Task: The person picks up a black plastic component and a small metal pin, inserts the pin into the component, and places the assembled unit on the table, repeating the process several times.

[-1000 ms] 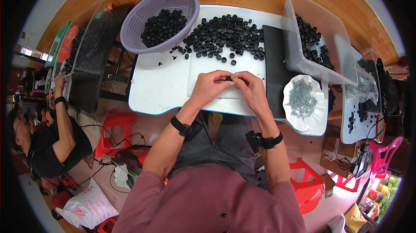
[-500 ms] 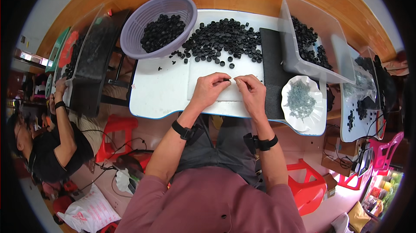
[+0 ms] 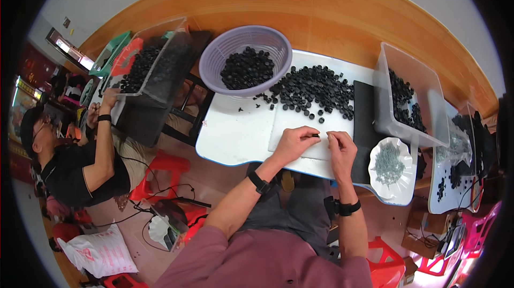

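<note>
Over the near part of the white table, my left hand pinches a small black cap-like piece between thumb and fingertips. Close beside it, my right hand is closed with thumb and fingertips together; whatever it holds is too small to make out. Just beyond both hands spreads a loose pile of small black round pieces. To the right of my right hand stands a white fluted dish with many tiny clear, bluish pieces in it.
A purple plastic basket of black pieces stands at the back left. Back right, a clear plastic bin holds more, beside a black mat. A co-worker works at the left near another bin. Red stools stand on the floor.
The whole view has swung, so the table and things on it appear farther right and lower. My hands stay close together, the left one still pinching the black piece.
</note>
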`<action>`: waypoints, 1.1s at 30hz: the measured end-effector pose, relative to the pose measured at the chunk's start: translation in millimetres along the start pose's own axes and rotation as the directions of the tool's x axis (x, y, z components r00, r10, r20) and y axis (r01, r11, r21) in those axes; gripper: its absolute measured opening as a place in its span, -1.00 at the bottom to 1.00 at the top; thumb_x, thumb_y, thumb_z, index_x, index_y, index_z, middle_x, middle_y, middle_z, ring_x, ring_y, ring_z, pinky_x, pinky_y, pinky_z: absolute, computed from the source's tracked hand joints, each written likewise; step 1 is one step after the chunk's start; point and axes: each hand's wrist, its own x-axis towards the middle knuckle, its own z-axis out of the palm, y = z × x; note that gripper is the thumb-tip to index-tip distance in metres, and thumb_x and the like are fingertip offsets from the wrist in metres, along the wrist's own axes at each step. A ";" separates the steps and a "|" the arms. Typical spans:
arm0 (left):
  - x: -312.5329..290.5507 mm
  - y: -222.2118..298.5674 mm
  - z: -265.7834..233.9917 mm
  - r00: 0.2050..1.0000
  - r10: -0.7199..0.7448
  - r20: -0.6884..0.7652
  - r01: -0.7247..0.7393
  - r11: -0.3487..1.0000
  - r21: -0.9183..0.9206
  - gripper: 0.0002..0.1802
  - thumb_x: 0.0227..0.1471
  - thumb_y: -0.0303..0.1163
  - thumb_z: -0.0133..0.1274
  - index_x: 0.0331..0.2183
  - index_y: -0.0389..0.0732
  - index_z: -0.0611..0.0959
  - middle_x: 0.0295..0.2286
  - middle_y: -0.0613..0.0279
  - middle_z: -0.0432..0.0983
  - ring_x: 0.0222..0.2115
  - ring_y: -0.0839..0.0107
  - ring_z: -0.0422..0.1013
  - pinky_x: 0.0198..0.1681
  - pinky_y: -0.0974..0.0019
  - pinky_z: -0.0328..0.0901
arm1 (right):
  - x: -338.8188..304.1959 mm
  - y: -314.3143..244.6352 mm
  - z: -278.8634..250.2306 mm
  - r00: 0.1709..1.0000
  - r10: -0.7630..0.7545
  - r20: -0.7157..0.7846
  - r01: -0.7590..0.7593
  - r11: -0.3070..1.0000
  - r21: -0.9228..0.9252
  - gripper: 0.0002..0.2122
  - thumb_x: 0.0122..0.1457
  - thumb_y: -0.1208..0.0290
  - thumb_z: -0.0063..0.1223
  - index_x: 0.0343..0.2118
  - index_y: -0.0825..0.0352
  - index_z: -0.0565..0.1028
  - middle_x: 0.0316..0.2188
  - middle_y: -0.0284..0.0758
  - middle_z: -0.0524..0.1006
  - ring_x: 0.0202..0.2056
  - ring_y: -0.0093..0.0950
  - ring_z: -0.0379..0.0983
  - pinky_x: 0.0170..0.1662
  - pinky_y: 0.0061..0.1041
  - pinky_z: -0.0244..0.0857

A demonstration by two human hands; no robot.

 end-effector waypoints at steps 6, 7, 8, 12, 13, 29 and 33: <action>15.0 26.6 -39.3 0.975 0.211 -0.069 -0.198 0.968 0.157 -0.78 0.06 -0.48 0.32 -0.19 -0.26 0.77 -0.32 0.22 0.73 -0.36 0.57 0.58 -0.23 0.44 0.46 | -0.5 1.5 -4.5 1.000 -0.017 -0.025 0.017 1.000 0.002 -0.92 0.24 0.58 0.18 -0.28 0.46 0.64 -0.47 -0.37 0.54 -0.48 -0.65 0.39 -0.40 -0.61 0.24; 23.9 38.3 -54.9 0.938 0.332 -0.103 -0.304 0.927 0.221 -0.79 0.04 -0.48 0.32 -0.21 -0.26 0.77 -0.35 0.19 0.73 -0.40 0.54 0.58 -0.28 0.42 0.47 | -1.9 2.9 -4.6 0.999 -0.013 -0.037 0.013 1.000 -0.006 -0.92 0.24 0.58 0.18 -0.28 0.46 0.64 -0.47 -0.37 0.54 -0.48 -0.65 0.39 -0.40 -0.61 0.24; 34.4 52.4 -74.5 0.938 0.323 -0.129 -0.286 0.927 0.241 -0.79 0.03 -0.48 0.31 -0.21 -0.26 0.76 -0.36 0.19 0.72 -0.41 0.54 0.58 -0.29 0.42 0.46 | -0.9 4.7 -2.1 0.998 -0.022 -0.067 0.024 0.999 0.040 -0.92 0.25 0.58 0.17 -0.28 0.46 0.64 -0.46 -0.37 0.54 -0.48 -0.65 0.39 -0.40 -0.62 0.25; 80.4 97.5 -148.0 0.880 0.416 -0.230 -0.283 0.847 0.449 -0.68 -0.02 -0.52 0.28 -0.14 -0.26 0.72 -0.26 0.07 0.71 -0.28 0.28 0.63 -0.17 0.26 0.48 | 1.9 3.4 3.3 0.984 -0.063 -0.167 0.078 0.993 0.087 -0.93 0.26 0.60 0.17 -0.27 0.46 0.64 -0.44 -0.37 0.53 -0.49 -0.66 0.39 -0.41 -0.64 0.26; 87.6 105.0 -155.3 0.835 0.532 -0.139 -0.335 0.694 0.638 -0.53 -0.06 -0.53 0.29 -0.02 -0.23 0.66 -0.06 -0.01 0.63 -0.04 0.11 0.55 0.04 0.15 0.41 | 2.2 6.2 1.0 0.978 -0.075 -0.196 0.091 0.993 0.074 -0.93 0.26 0.60 0.17 -0.27 0.46 0.64 -0.44 -0.37 0.53 -0.49 -0.65 0.39 -0.41 -0.64 0.26; 6.6 29.2 -16.8 0.902 0.245 0.355 -0.428 0.402 0.809 -0.32 0.25 -0.05 0.06 0.28 -0.17 0.39 0.38 0.06 0.09 0.40 0.10 0.00 0.43 -0.15 -0.13 | -1.0 11.3 0.0 0.958 -0.104 -0.269 0.109 0.994 0.004 -0.93 0.24 0.57 0.20 -0.26 0.41 0.65 -0.44 -0.34 0.55 -0.48 -0.62 0.41 -0.40 -0.59 0.29; 28.0 40.5 -23.7 0.917 0.081 0.391 -0.397 0.282 0.873 -0.28 0.30 0.04 -0.03 0.30 -0.20 0.35 0.38 0.10 0.10 0.41 0.11 -0.03 0.44 -0.15 -0.17 | -0.2 12.1 -1.0 0.953 -0.119 -0.278 0.119 0.993 -0.017 -0.93 0.24 0.57 0.20 -0.26 0.41 0.65 -0.44 -0.34 0.56 -0.49 -0.60 0.41 -0.41 -0.58 0.28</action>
